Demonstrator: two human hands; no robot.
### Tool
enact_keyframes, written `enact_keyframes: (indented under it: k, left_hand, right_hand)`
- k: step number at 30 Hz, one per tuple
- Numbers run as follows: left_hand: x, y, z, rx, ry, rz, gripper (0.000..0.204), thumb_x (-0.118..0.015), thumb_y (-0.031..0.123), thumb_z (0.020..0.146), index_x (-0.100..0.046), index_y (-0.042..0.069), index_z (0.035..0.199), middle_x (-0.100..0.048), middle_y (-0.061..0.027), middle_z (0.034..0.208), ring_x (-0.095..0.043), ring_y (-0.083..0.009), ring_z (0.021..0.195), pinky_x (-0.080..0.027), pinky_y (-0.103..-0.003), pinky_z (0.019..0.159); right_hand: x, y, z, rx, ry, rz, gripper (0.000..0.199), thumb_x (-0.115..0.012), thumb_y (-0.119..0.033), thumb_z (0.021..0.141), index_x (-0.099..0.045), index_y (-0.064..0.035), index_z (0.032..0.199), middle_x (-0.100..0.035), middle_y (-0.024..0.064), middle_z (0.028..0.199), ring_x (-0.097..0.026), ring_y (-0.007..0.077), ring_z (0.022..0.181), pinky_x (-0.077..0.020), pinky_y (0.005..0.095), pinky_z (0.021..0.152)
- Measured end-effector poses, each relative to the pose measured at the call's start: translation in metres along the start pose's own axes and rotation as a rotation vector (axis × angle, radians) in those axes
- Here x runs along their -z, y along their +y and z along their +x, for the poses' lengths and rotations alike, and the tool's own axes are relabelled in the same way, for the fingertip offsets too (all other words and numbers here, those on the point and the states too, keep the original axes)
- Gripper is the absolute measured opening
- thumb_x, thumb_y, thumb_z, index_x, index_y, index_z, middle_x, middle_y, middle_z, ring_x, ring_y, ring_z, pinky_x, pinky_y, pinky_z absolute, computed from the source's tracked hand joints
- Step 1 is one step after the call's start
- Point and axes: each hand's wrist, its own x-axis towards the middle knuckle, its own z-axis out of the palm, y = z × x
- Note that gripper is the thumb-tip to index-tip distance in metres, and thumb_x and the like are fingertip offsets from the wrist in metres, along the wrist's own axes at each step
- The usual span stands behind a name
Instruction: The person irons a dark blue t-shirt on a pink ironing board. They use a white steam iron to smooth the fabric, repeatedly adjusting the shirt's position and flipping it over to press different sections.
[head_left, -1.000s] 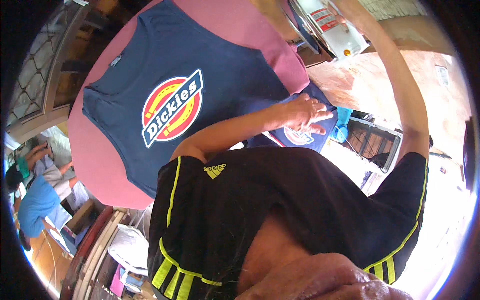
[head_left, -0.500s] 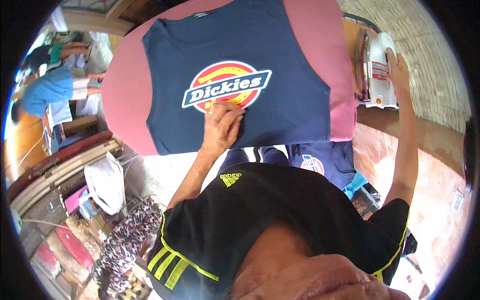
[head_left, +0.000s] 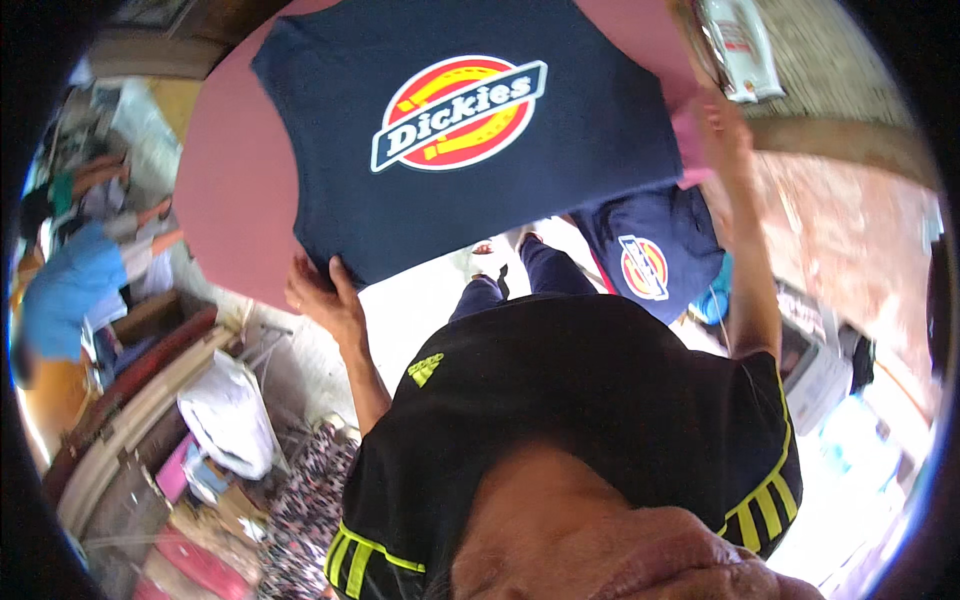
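Note:
A navy sleeveless shirt [head_left: 580, 140] with a round red, yellow and white print lies flat on a pink padded ironing board [head_left: 235, 170]. My left hand [head_left: 328, 300] is at the shirt's lower left corner, thumb and fingers spread apart on the cloth edge. Beside the board's right edge, my right hand [head_left: 728, 140] is slightly blurred, its fingers stretched out and nothing seen in it. Just above that hand stands a white iron [head_left: 738, 50], apart from it and partly cut off by the picture's edge.
A second navy garment [head_left: 690, 250] with a similar print hangs below the board at the right. A white bag [head_left: 228, 415] and piled goods lie at the lower left. Another person in a blue shirt [head_left: 75, 290] is at the far left.
My right hand has let go of the iron and come down toward the board's right edge. My left hand has moved from the print to the shirt's lower left corner.

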Motion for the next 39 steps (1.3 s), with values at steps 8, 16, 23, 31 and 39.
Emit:
enact_keyframes:
  k: [8,16,23,31,39]
  left_hand:
    - [0.031,-0.007,0.022,0.151,-0.409,0.054,0.028,-0.071,0.020,0.098,-0.055,-0.001,0.089,-0.049,-0.0057,0.071,-0.044,-0.0149,0.064,-0.039,-0.031,0.058]
    - [0.042,0.055,0.023,0.336,-0.402,-0.467,0.018,-0.063,0.019,0.104,-0.057,0.005,0.114,-0.066,-0.0044,0.095,-0.059,-0.0061,0.072,-0.045,-0.019,0.055]
    - [0.104,0.099,0.065,-0.045,-0.404,-0.474,0.020,-0.067,0.004,0.099,-0.060,0.007,0.117,-0.066,-0.0053,0.113,-0.061,-0.0126,0.103,-0.047,-0.027,0.093]
    - [0.085,0.188,0.054,0.011,-0.769,-0.653,0.023,-0.059,0.006,0.103,-0.064,0.004,0.126,-0.067,-0.0092,0.121,-0.063,-0.0167,0.107,-0.050,-0.030,0.092]
    - [-0.135,0.226,-0.034,0.013,-1.234,-0.501,0.023,-0.066,0.000,0.095,-0.072,-0.003,0.117,-0.070,-0.0054,0.116,-0.060,-0.0116,0.111,-0.044,-0.025,0.100]
  right_hand:
    - [-0.028,-0.033,-0.043,0.071,0.116,-0.157,0.029,-0.076,-0.031,0.090,-0.068,-0.0041,0.099,-0.068,0.0154,0.093,-0.065,0.0351,0.090,-0.0510,0.0453,0.079]
    - [-0.019,-0.034,-0.078,-0.063,0.142,0.357,0.017,-0.064,-0.018,0.101,-0.063,-0.0015,0.103,-0.059,0.0033,0.084,-0.054,0.0171,0.077,-0.0457,0.0351,0.070]
    - [0.090,-0.066,-0.243,-0.419,0.191,0.938,0.016,-0.069,-0.011,0.099,-0.057,-0.0091,0.110,-0.049,-0.0082,0.084,-0.036,-0.0011,0.066,-0.0254,0.0194,0.054]
    - [0.211,-0.034,-0.481,-0.411,0.474,1.200,0.016,-0.064,-0.002,0.099,-0.062,-0.0019,0.115,-0.061,0.0004,0.104,-0.055,0.0054,0.086,-0.0436,0.0196,0.077]
    - [0.211,0.075,-0.531,-0.839,0.721,0.878,0.022,-0.071,-0.012,0.098,-0.069,-0.0004,0.117,-0.070,0.0023,0.102,-0.061,0.0059,0.082,-0.0459,0.0190,0.068]
